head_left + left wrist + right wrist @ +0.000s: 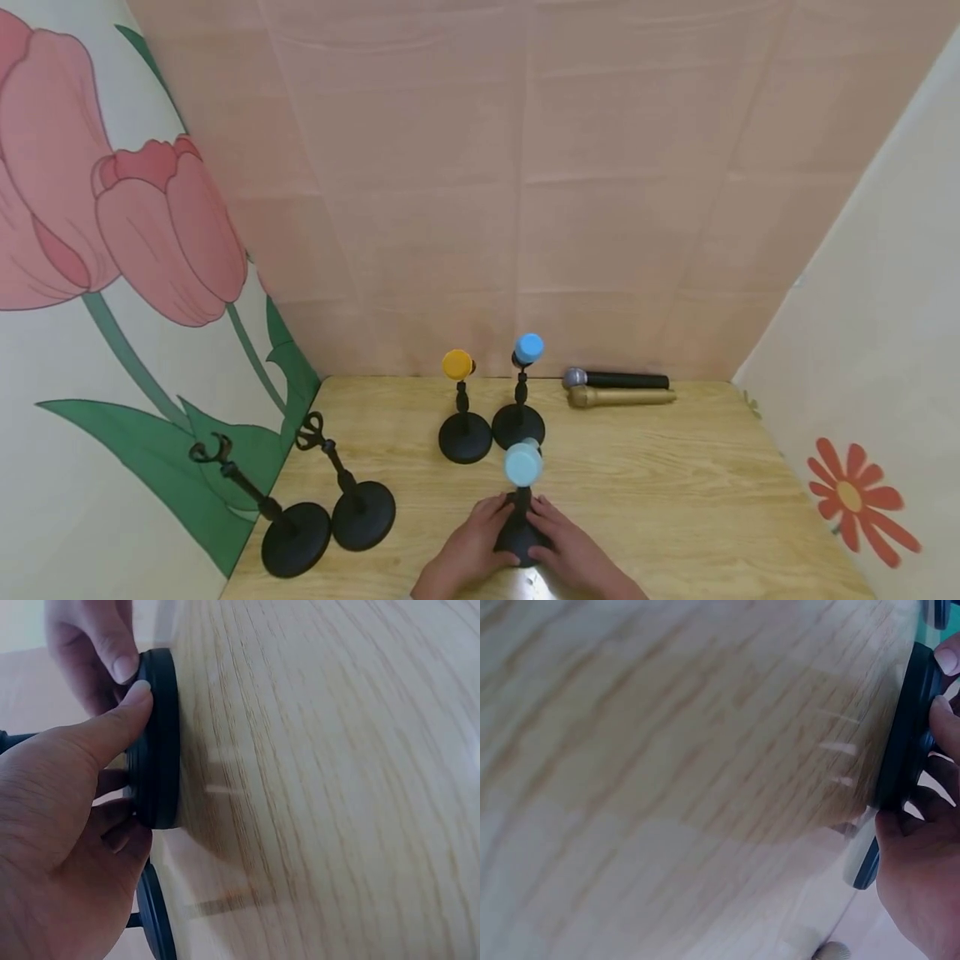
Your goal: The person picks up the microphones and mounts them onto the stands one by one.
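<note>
A black desktop microphone stand (522,504) is at the near middle of the table, bearing a microphone whose light blue end (522,464) faces me. My left hand (470,546) grips its round base (157,739) from the left, thumb at the near rim and fingers around the side. From the right, my right hand (573,550) holds the same base (909,727) with thumb and fingers. Just behind stand two more black stands, one with an orange-ended microphone (457,364), the other with a blue-ended one (529,348).
Two black stands (296,540) (363,515) with bare clips are at the left, close to the tulip-printed wall (172,233). A black microphone (626,380) and a gold microphone (626,397) lie at the back right, near the pinkish cloth backdrop (637,208).
</note>
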Demonstrator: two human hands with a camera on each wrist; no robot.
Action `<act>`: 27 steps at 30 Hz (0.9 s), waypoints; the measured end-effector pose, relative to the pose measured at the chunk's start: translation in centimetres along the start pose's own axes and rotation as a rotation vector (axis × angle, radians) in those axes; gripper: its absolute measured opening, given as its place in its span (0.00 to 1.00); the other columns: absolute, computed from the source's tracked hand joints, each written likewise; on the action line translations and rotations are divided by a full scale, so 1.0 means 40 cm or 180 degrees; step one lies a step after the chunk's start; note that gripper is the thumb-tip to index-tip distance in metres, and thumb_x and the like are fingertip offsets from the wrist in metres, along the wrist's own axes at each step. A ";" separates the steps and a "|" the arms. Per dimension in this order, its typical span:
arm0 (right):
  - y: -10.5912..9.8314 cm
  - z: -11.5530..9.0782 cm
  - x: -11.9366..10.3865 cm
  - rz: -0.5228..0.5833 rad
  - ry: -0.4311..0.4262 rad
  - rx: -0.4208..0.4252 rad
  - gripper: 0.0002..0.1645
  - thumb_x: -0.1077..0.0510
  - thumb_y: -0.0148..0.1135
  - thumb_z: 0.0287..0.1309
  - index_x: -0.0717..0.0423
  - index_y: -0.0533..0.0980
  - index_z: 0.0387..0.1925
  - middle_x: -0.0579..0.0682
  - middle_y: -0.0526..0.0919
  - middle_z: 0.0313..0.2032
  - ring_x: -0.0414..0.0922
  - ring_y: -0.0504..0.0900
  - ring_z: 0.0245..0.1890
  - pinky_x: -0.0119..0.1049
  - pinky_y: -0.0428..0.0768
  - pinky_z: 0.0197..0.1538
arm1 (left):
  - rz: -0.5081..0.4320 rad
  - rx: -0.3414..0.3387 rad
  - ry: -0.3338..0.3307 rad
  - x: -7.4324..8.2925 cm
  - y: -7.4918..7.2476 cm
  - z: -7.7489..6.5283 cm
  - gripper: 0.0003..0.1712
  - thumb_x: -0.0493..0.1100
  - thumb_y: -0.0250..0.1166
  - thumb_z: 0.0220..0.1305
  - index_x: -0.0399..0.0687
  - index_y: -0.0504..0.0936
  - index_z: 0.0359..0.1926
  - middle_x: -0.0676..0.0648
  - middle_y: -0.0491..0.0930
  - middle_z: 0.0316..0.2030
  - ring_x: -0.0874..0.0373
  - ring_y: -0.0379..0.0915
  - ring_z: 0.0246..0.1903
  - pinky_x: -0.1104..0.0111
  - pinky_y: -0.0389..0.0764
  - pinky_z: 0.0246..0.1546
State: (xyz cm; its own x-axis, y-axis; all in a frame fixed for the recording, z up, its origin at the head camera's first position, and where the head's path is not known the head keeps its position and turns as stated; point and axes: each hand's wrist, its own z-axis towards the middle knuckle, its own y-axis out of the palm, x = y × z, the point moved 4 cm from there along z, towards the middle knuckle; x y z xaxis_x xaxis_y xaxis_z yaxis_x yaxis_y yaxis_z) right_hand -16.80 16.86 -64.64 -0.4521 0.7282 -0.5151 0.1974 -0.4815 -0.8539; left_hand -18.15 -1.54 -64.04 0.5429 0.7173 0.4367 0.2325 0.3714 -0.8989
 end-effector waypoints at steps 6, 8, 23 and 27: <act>-0.003 0.000 -0.008 -0.0048 -0.0130 0.0081 0.32 0.45 0.56 0.62 0.54 0.67 0.63 0.53 0.62 0.67 0.56 0.59 0.67 0.52 0.66 0.61 | -0.0048 0.0019 -0.0004 0.003 -0.005 -0.005 0.42 0.64 0.61 0.56 0.51 0.63 0.68 0.48 0.58 0.68 0.54 0.55 0.66 0.63 0.72 0.56; -0.003 0.000 -0.008 -0.0004 -0.0083 0.0037 0.32 0.45 0.56 0.62 0.53 0.66 0.64 0.51 0.61 0.68 0.56 0.58 0.68 0.52 0.65 0.62 | -0.0045 0.0023 -0.0002 0.003 -0.005 -0.006 0.43 0.64 0.61 0.56 0.51 0.62 0.68 0.47 0.58 0.68 0.54 0.55 0.66 0.63 0.72 0.56; 0.004 0.018 -0.003 0.0082 -0.0127 -0.0046 0.33 0.43 0.55 0.62 0.50 0.65 0.65 0.49 0.59 0.69 0.55 0.56 0.69 0.51 0.65 0.62 | -0.0057 0.0053 -0.0125 -0.006 -0.007 -0.008 0.43 0.63 0.62 0.55 0.51 0.63 0.68 0.47 0.59 0.68 0.54 0.56 0.66 0.64 0.72 0.56; 0.008 0.033 -0.012 0.0051 -0.0315 0.0086 0.33 0.46 0.58 0.60 0.53 0.67 0.64 0.52 0.61 0.68 0.57 0.58 0.67 0.51 0.66 0.61 | -0.0029 0.0094 -0.0184 -0.017 -0.013 -0.013 0.43 0.63 0.62 0.55 0.50 0.63 0.68 0.47 0.59 0.67 0.54 0.56 0.66 0.63 0.73 0.56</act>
State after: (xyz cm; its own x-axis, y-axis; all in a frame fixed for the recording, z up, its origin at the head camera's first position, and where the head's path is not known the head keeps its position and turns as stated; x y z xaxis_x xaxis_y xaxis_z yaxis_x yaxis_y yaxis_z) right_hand -17.66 15.72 -64.56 -0.5330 0.6694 -0.5176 0.1821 -0.5066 -0.8427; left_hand -18.22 -2.54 -63.90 0.4931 0.7464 0.4469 0.2127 0.3947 -0.8939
